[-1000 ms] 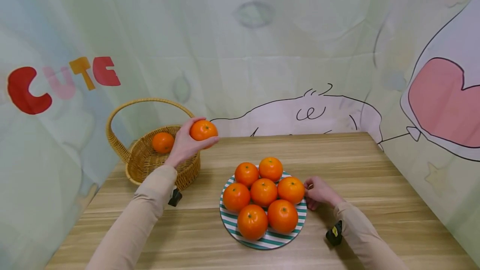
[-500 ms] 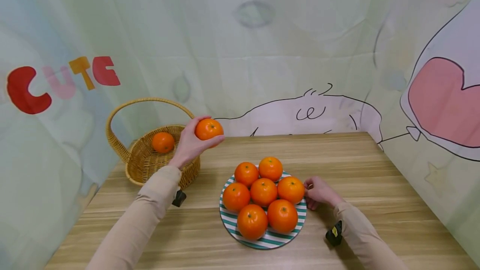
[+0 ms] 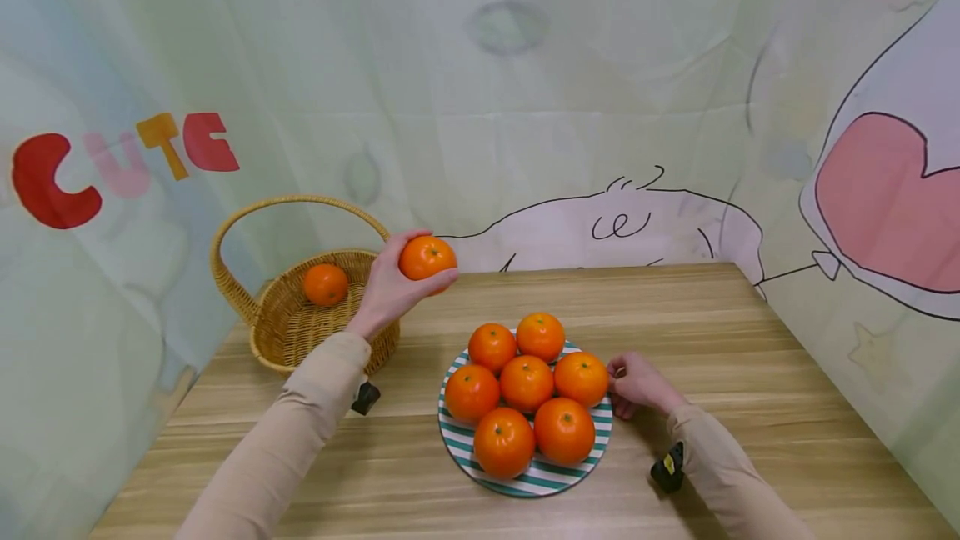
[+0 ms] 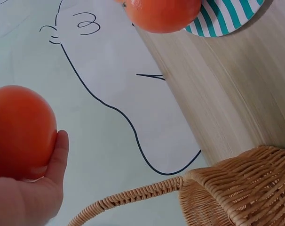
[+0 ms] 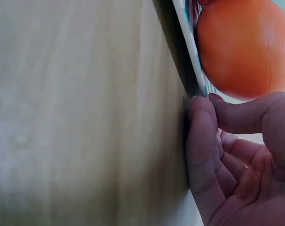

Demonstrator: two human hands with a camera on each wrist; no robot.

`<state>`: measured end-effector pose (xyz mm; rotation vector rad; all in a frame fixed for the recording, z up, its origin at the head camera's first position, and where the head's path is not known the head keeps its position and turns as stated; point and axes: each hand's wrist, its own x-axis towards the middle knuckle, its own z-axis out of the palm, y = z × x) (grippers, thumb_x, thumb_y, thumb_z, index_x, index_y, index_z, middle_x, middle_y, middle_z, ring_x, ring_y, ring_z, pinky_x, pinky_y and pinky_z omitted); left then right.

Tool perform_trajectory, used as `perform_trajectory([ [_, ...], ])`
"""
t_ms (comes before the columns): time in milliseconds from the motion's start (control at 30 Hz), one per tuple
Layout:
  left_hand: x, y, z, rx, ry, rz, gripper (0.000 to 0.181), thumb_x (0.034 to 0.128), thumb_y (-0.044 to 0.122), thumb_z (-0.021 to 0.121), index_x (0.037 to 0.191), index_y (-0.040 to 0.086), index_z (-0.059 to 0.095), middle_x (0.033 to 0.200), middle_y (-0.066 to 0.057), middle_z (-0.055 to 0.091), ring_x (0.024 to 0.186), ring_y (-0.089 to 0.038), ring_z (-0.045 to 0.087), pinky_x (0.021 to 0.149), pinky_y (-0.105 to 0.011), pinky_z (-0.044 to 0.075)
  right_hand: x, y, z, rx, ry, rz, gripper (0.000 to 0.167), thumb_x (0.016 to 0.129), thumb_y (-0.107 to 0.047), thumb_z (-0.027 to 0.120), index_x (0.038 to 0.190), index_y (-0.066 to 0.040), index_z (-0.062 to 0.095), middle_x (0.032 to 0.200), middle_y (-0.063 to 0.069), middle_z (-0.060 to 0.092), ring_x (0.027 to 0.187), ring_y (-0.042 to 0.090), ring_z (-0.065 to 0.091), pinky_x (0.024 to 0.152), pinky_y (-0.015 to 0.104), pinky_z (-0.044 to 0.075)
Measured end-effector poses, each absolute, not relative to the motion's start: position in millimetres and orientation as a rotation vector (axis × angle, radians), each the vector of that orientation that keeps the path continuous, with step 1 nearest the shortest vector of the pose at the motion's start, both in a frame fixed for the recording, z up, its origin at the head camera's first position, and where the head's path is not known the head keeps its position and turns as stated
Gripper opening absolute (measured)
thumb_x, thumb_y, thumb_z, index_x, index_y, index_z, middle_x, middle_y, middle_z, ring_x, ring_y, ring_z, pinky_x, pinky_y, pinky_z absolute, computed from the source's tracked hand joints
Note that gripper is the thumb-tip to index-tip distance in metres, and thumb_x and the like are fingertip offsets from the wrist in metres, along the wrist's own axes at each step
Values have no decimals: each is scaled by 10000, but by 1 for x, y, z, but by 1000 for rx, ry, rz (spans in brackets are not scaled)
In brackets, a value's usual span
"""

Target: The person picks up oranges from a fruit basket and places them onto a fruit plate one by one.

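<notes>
In the head view my left hand grips an orange between thumb and fingers, raised beside the right rim of the wicker basket. The left wrist view shows this orange against the palm. Another orange lies inside the basket. Several oranges sit on a round plate with green and white stripes, at the middle of the table. At the plate's right edge my right hand pinches the rim; the right wrist view shows its thumb and index finger there.
The basket's tall arched handle rises at the left of the wooden table. A printed curtain hangs behind and on both sides. Each wrist carries a small black device.
My left hand has moved slightly to the right with the orange, away from the basket. The right hand stays at the plate's rim, and the oranges on the plate keep their places.
</notes>
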<state>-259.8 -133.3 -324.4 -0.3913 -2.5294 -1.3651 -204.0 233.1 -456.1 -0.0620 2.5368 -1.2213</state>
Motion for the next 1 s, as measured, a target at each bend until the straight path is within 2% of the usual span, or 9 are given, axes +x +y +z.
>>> perform_trajectory([
  [1000, -254, -113, -324, -448, -2517, -1417, 702, 822, 346, 820, 1416, 181, 483, 1373, -101, 533, 1132, -310, 586, 926, -460, 539, -203, 234, -462, -52, 2572, -1279, 63, 918, -38, 594, 917, 15, 628, 680, 70, 606, 530, 160, 593, 516, 306, 557],
])
